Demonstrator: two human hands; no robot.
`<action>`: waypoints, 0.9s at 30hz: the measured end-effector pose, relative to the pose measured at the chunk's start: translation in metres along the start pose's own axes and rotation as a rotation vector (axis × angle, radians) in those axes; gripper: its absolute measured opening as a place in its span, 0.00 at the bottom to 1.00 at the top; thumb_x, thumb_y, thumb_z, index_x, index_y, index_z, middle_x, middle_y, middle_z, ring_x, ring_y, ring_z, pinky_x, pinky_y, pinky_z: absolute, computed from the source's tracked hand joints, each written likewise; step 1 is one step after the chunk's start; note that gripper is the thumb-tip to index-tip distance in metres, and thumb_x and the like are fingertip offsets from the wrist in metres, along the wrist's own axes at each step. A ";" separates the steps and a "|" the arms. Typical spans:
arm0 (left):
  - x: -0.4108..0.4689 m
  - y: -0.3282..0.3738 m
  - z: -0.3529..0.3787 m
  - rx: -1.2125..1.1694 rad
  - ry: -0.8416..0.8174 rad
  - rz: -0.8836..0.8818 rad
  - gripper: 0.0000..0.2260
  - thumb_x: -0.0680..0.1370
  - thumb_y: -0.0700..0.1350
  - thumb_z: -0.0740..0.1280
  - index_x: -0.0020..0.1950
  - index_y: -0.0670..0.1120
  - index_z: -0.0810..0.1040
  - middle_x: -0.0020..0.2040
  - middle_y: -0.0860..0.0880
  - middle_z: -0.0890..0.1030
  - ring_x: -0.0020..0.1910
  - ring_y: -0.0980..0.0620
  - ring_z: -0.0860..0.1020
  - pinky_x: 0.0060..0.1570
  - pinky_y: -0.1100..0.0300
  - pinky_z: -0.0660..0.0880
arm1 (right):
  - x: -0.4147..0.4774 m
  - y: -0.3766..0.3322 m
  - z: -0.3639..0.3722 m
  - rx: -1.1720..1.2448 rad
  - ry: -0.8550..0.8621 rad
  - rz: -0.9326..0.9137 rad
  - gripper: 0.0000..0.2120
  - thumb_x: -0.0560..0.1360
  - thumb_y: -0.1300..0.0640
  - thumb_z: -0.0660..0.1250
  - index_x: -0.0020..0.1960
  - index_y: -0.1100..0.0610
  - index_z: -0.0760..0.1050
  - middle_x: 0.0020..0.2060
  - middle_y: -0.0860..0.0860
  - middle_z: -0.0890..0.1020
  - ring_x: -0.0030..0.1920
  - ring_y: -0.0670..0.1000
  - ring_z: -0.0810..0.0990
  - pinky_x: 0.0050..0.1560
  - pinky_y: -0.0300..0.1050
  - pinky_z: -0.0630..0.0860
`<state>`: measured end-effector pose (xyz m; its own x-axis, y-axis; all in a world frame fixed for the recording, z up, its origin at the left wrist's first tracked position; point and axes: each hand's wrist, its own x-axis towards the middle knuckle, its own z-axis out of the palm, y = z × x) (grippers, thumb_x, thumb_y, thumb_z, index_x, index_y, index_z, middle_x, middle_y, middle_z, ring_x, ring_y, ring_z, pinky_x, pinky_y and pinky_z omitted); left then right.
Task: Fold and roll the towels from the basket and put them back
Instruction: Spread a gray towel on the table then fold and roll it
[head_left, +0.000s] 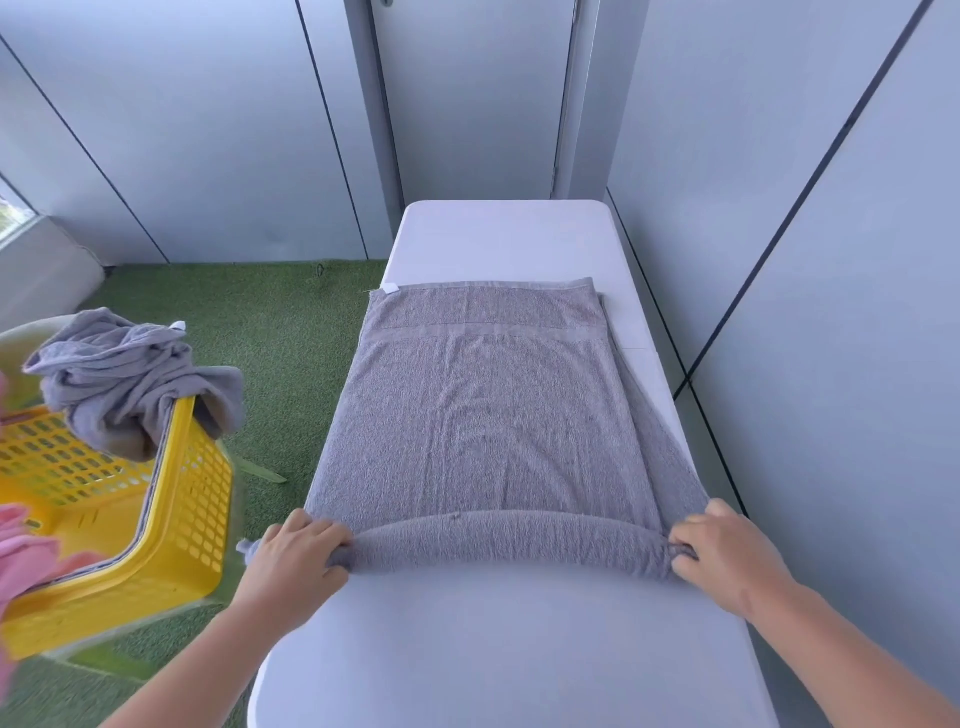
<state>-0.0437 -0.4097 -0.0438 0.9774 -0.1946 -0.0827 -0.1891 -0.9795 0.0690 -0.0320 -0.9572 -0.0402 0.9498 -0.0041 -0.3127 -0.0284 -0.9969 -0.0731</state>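
Far left: a pink cloth (21, 551) pokes in at the frame edge, blurry and cut off, so we can't say what it is.
Basket: the yellow basket (171, 519) sits left of the table, with a crumpled grey towel (130, 374) slumped over its rim. Its left part is out of frame.
Floor: green fake turf (280, 338), running up to the walls.
Left hand (296, 556): fingers curled over the left end of the roll, gripping it.
Towel: our grey towel (483, 405) lies spread on the table. Its near edge is wound into a roll (498, 535) across the whole width.
Table: white table (498, 649), long and narrow with rounded corners, its right side close to the wall.
Right hand (727, 556): clamped on the right end of the roll, fingers tucked in.
Room: pale grey wall panels (831, 208) with dark seams all round.
Hard to see: both sets of fingertips are buried in the cloth. A lower towel layer only peeks out along the right edge.
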 end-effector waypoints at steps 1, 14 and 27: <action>-0.008 0.001 0.001 -0.019 0.008 0.005 0.10 0.66 0.56 0.61 0.45 0.59 0.74 0.40 0.64 0.73 0.46 0.54 0.69 0.43 0.56 0.66 | -0.007 0.002 0.004 -0.003 -0.002 -0.008 0.04 0.63 0.40 0.52 0.35 0.32 0.66 0.37 0.43 0.72 0.44 0.46 0.72 0.39 0.48 0.76; -0.050 0.019 0.000 -0.122 0.004 -0.045 0.16 0.69 0.59 0.64 0.56 0.62 0.76 0.48 0.66 0.73 0.52 0.57 0.71 0.49 0.56 0.68 | -0.058 -0.021 -0.007 0.119 0.163 -0.105 0.09 0.66 0.44 0.62 0.44 0.42 0.78 0.40 0.35 0.76 0.46 0.43 0.73 0.37 0.35 0.65; 0.100 0.133 0.004 -0.304 -0.275 -0.047 0.29 0.81 0.66 0.52 0.81 0.59 0.53 0.81 0.60 0.51 0.80 0.55 0.48 0.77 0.47 0.52 | 0.061 -0.154 -0.007 0.161 -0.053 -0.307 0.36 0.78 0.37 0.56 0.80 0.49 0.47 0.80 0.45 0.48 0.79 0.49 0.47 0.76 0.51 0.52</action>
<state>0.0289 -0.5594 -0.0473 0.9149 -0.1973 -0.3523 -0.0683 -0.9356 0.3465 0.0326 -0.8045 -0.0419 0.9044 0.3022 -0.3012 0.2032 -0.9258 -0.3188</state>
